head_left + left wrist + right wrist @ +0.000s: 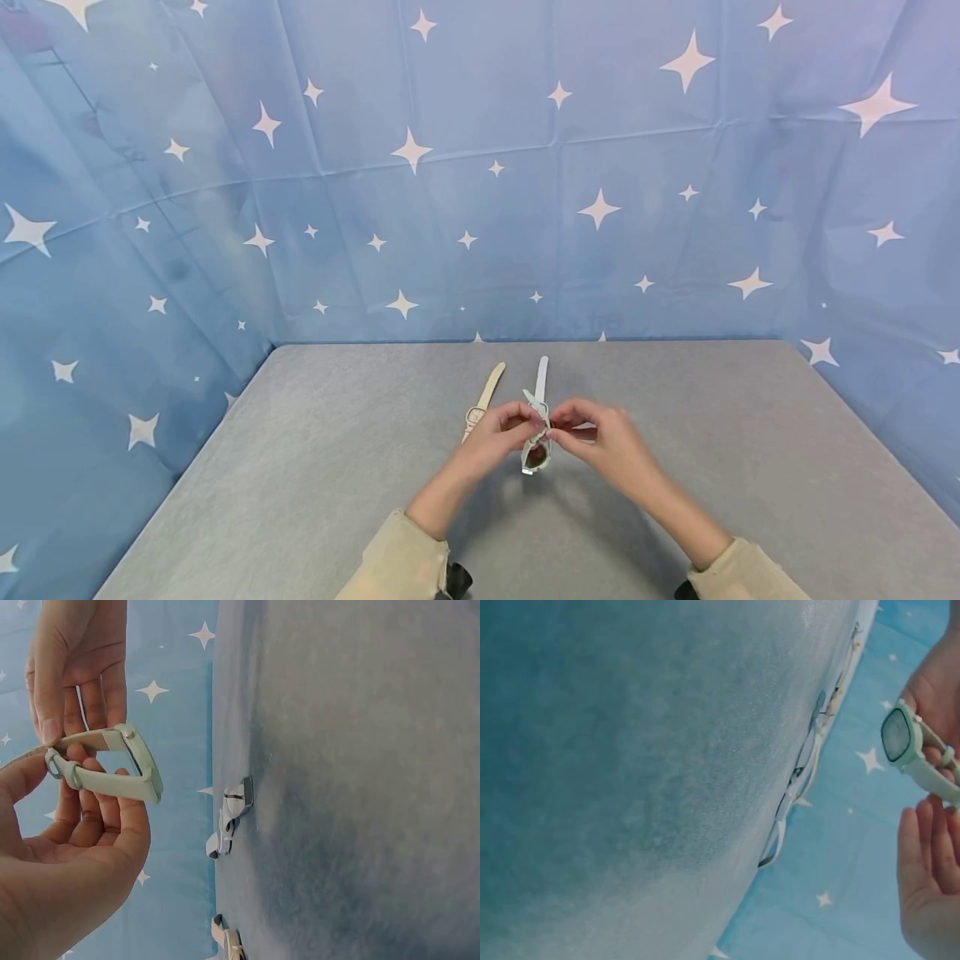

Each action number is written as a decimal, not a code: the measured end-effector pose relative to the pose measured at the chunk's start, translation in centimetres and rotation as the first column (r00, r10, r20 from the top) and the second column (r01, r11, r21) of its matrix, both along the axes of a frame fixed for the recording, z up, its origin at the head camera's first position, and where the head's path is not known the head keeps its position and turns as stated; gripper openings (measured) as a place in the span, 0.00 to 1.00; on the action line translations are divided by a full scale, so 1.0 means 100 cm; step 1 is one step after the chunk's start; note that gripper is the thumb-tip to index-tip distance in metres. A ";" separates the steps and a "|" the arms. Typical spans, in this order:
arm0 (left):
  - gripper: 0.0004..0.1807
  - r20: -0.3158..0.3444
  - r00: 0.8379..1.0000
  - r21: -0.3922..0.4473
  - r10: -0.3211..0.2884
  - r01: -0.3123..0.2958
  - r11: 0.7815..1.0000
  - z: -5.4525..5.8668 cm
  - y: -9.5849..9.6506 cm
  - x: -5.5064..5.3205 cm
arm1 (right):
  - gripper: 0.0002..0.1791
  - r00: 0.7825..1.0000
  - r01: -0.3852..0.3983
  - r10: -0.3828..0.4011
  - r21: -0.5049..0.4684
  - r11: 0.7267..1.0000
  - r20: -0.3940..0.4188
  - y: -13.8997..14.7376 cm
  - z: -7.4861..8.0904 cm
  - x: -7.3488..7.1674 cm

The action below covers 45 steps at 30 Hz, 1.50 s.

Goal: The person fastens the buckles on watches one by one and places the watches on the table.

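Note:
A mint-green wristwatch (156,771) hangs in the air over the table, its strap bent into a loop through the buckle. My left hand (489,439) pinches the strap near the buckle, with fingers inside the loop. From the other side, my right hand (613,443) pinches the strap close to the same buckle between thumb and fingers. In the right wrist view the watch's face (897,735) points away from both hands. Part of the strap is hidden behind the fingers.
On the grey table (337,467) a cream watch (477,414) lies beyond my left hand. A white watch (542,377) lies beside it, partly covered by the hands and the held watch. A blue star-patterned cloth (480,208) hangs behind the table's far edge.

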State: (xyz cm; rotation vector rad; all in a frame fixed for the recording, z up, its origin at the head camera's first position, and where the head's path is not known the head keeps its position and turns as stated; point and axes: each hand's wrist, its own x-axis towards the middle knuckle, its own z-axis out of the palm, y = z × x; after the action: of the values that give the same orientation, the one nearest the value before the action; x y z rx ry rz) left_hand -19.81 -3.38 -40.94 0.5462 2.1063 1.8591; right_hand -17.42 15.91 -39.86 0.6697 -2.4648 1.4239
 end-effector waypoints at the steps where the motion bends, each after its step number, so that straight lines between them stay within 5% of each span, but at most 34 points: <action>1: 0.13 -0.004 1.000 0.002 0.005 -0.005 1.000 0.000 0.001 0.000 | 0.07 1.000 -0.003 0.003 -0.003 1.000 0.001 0.000 0.000 0.000; 11: 0.11 -0.005 1.000 0.028 0.019 -0.018 0.999 0.000 0.007 0.002 | 0.06 1.000 0.015 -0.015 -0.041 0.999 0.003 -0.002 0.002 0.003; 20: 0.11 -0.041 0.998 -0.007 0.053 -0.054 0.999 0.001 0.009 0.005 | 0.01 0.986 0.139 -0.140 -0.017 0.990 -0.089 -0.003 0.005 0.005; 31: 0.09 -0.058 0.994 -0.030 0.088 -0.090 0.996 0.001 0.009 0.005 | 0.02 0.987 0.155 -0.152 -0.058 0.986 0.049 0.001 0.007 0.004; 45: 0.08 -0.116 0.987 -0.054 0.108 -0.115 0.992 -0.001 0.011 0.004 | 0.02 0.988 0.146 -0.142 -0.080 0.986 0.061 0.003 0.006 0.005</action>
State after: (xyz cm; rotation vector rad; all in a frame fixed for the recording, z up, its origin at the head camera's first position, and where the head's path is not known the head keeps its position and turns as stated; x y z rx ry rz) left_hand -19.36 -2.32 -41.07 0.5422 2.3024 1.8566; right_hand -16.87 16.20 -39.25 0.4312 -2.4231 1.4992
